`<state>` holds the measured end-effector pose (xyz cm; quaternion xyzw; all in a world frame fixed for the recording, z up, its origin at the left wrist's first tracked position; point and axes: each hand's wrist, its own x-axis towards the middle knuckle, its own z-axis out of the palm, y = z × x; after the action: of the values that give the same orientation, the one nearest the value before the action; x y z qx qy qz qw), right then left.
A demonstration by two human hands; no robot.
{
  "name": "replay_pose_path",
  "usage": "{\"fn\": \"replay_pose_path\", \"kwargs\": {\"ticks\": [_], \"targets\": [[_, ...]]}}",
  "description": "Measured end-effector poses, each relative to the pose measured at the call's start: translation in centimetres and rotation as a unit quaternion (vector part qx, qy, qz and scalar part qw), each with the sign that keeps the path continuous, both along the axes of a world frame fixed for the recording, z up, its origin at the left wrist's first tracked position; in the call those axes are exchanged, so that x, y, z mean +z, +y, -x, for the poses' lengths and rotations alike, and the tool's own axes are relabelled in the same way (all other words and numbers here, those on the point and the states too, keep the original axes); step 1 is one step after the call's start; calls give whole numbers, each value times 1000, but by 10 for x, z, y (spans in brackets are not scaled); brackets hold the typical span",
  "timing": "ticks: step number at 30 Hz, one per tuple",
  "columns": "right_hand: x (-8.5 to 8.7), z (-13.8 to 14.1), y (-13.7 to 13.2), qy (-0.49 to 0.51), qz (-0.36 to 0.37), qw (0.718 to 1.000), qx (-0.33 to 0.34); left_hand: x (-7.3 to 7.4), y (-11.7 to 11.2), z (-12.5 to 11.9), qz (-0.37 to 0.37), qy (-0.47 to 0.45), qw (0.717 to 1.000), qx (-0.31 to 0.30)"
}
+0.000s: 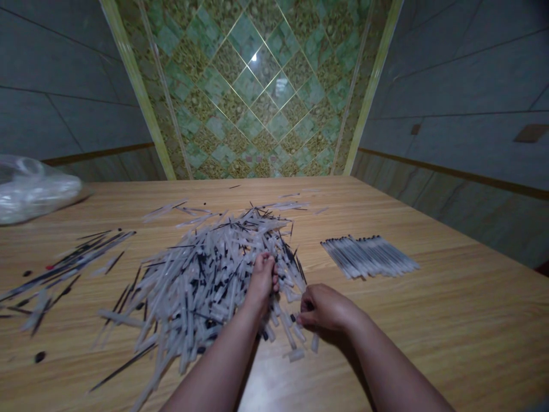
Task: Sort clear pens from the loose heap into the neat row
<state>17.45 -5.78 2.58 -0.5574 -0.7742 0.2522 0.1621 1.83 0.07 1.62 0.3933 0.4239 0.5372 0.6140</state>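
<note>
A big loose heap of clear plastic pen barrels and thin black refills [201, 274] lies on the wooden table [450, 320]. My left hand [261, 283] rests on the heap's right side, fingers curled round a few pen parts. My right hand [323, 309] sits just right of the heap, fingers pinched on a small pen part at the table surface. A neat row of assembled pens [369, 256] lies to the right, apart from both hands.
A scatter of black refills and loose parts [64, 269] lies at the left. A clear plastic bag [30, 189] sits at the far left edge. Tiled walls stand behind the table's far edge.
</note>
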Motion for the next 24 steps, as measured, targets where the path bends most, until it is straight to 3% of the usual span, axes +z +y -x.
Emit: {"fn": "replay_pose_path", "kwargs": {"ticks": [5, 9, 12, 15, 17, 20, 24], "targets": [[3, 21, -4, -137, -77, 987, -20, -7, 1, -2, -82, 109, 990, -25], [1, 28, -4, -147, -77, 986, -24, -4, 0, -1, -92, 127, 987, -20], [1, 18, 0, -61, -68, 995, -46, 0, -2, 1, -95, 118, 988, -12], [0, -5, 8, 97, -49, 991, -79, 2, -4, 1, -107, 116, 988, -7], [-3, -19, 15, 236, 14, 967, -93, 3, -4, 1, -127, 132, 983, -7], [-12, -32, 25, 407, 91, 897, -147, 1, -5, -1, -153, 156, 976, -12], [-18, -36, 36, 451, 30, 869, -200, -1, -8, -4, -161, 151, 975, -32]]}}
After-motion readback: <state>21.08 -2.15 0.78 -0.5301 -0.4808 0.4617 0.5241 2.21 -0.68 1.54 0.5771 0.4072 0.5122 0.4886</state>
